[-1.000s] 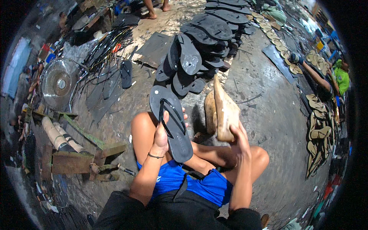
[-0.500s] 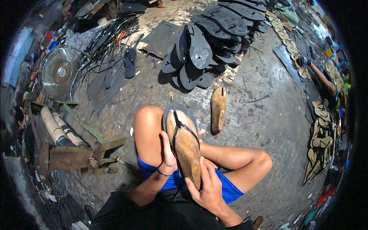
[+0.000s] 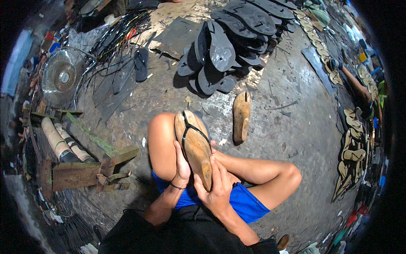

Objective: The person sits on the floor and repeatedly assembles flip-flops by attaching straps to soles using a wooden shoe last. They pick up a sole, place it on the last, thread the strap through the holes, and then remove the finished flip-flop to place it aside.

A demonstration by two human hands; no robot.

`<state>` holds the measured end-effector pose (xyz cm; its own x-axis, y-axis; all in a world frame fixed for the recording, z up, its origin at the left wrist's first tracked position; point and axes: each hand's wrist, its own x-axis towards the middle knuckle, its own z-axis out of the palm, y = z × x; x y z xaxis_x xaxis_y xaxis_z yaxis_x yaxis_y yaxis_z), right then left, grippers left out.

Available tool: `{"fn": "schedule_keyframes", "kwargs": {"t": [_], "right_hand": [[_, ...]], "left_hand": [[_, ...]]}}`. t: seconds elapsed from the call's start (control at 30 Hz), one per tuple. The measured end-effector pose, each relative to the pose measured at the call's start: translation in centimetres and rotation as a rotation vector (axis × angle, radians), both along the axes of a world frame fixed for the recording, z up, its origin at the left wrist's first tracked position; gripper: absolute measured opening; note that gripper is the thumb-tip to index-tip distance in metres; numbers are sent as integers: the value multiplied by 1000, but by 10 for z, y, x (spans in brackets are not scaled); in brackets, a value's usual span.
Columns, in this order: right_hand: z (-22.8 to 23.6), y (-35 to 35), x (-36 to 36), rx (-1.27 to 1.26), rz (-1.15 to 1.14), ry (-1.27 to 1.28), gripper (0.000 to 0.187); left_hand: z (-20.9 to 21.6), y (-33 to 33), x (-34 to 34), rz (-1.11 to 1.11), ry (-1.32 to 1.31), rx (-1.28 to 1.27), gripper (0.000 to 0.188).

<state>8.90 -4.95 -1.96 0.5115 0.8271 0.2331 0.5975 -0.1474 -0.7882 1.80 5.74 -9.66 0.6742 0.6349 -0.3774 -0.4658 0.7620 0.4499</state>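
Gripping a wooden foot form (image 3: pixel 197 154) with a black strap (image 3: pixel 189 125) across it, the left hand (image 3: pixel 182 164) clasps one side, the right hand (image 3: pixel 216 183) its lower end. It is on the near side of the sole pile (image 3: pixel 222 48); a second form (image 3: pixel 242 120) lies near that pile, a sandal (image 3: pixel 141 65) left of it.

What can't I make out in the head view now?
In the head view:
What lies beneath the held wooden last: covered by it.
Fingers of the left hand: mostly behind the last.
Body beyond the co-worker's arm: lost in the dark right rim.
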Motion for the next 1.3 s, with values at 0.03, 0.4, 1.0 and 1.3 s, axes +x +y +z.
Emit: {"fn": "schedule_keyframes", "kwargs": {"t": [0.03,0.4,1.0,1.3], "right_hand": [[-1,0,1,9,-2,3,70],[16,1,23,157,-60,-174,71],[9,-49,28,20,75,-42,104],[-14,-84,19,-91,176,1138,57]], "left_hand": [[-2,1,-1,-1,11,-4,104],[37,18,9,-110,304,845,111],[75,-15,-7,-80,260,522,106],[91,-31,-52,-398,142,486,119]]}}
